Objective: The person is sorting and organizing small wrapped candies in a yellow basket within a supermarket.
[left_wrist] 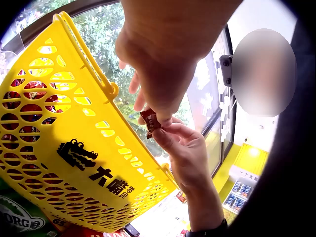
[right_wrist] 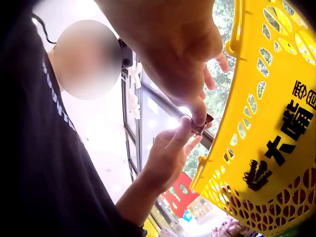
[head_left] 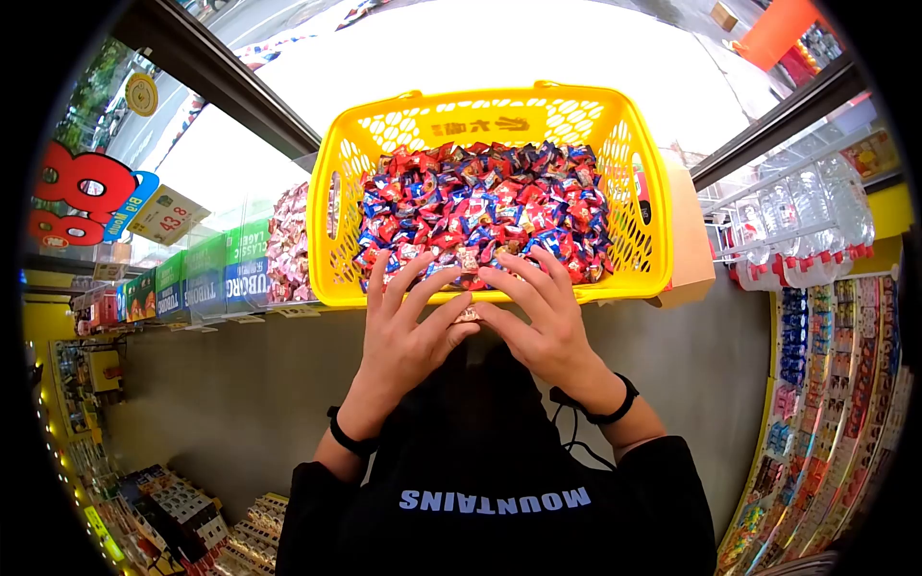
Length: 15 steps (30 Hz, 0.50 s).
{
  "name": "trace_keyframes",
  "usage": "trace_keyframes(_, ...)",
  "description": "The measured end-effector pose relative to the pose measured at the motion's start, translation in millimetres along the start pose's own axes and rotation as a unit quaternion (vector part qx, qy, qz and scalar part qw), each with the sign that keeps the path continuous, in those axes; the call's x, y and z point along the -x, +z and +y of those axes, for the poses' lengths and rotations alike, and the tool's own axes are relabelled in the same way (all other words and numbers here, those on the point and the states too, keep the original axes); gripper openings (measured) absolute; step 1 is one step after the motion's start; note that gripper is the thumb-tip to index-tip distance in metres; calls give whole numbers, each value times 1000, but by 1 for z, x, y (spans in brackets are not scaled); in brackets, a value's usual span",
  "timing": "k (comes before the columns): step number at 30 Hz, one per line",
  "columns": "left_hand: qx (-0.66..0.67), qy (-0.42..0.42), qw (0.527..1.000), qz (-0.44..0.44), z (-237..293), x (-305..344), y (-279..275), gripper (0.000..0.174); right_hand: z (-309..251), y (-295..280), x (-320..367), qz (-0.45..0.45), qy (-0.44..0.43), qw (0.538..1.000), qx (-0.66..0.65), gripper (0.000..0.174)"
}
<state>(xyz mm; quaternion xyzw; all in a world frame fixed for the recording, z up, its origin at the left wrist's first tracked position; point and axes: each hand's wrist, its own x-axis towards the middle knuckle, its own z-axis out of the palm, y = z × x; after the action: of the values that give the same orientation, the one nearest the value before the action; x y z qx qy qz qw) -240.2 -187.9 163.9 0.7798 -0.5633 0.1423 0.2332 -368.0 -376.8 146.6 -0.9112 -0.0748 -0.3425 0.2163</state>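
Observation:
A small brown-red wrapped candy (head_left: 468, 314) (left_wrist: 150, 123) (right_wrist: 199, 129) is held just outside the near rim of a yellow basket (head_left: 322, 221). My left hand (head_left: 408, 326) (left_wrist: 160, 64) (right_wrist: 165, 158) pinches one end of it between thumb and index finger. The other end is pinched by my right hand (head_left: 543, 322) (left_wrist: 187, 153) (right_wrist: 173, 54). The remaining fingers of both hands are spread, over the basket's near edge in the head view. Many red and blue wrapped candies (head_left: 490, 197) fill the basket.
Beer cartons (head_left: 206, 278) and pink packets (head_left: 289, 240) stand left of the basket, a cardboard box (head_left: 688, 240) right of it. Bottles (head_left: 802, 216) and shelves of goods (head_left: 826, 384) are at the right. A window frame (head_left: 226, 77) runs behind.

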Motion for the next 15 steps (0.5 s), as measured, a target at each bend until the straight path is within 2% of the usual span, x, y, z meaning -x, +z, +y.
trace_keyframes(9, 29, -95, 995, -13, -6, 25, -29, 33, -6, 23, -12, 43, -148, 988, -2, 18)
trace_keyframes(13, 36, -96, 995, 6, -31, 39, -36, 34, -19, 38, -33, 27, -139, 990, 20, 17)
trace_keyframes(15, 30, -98, 994, 29, -54, 47, -40, 35, -24, 50, -41, 29, -111, 993, 32, 24)
